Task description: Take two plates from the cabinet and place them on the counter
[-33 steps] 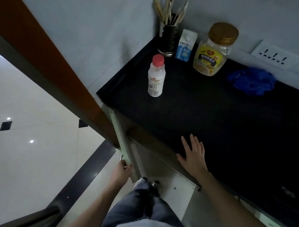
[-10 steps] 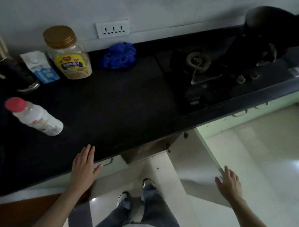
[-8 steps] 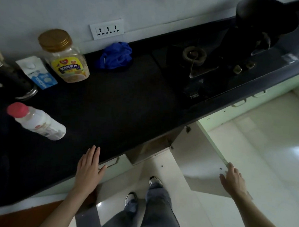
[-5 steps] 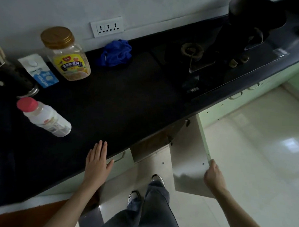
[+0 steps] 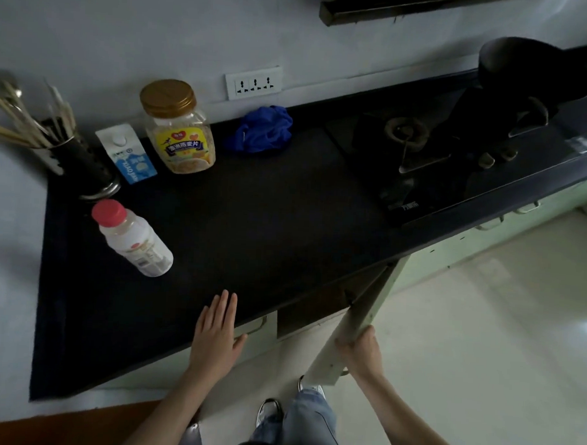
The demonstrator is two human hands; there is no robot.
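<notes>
Your right hand (image 5: 360,351) grips the pale green cabinet door's (image 5: 355,319) edge at lower centre; your left hand (image 5: 217,336) lies flat, released, on the black worktop (image 5: 268,221); plates unseen, presumably inside, nearer your right

Left hand (image 5: 217,333) flat on black stone counter (image 5: 268,228) edge — right hand (image 5: 360,351) gripping pale green cabinet door (image 5: 355,322), swung open below counter.

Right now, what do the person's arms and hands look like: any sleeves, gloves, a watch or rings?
Both forearms are bare up to the frame edge, with no sleeves in view. The left hand and right hand wear no gloves, and no watch, band or ring shows, though the dim light could hide a thin ring. Below, blue jeans and light-toed shoes show.
</notes>
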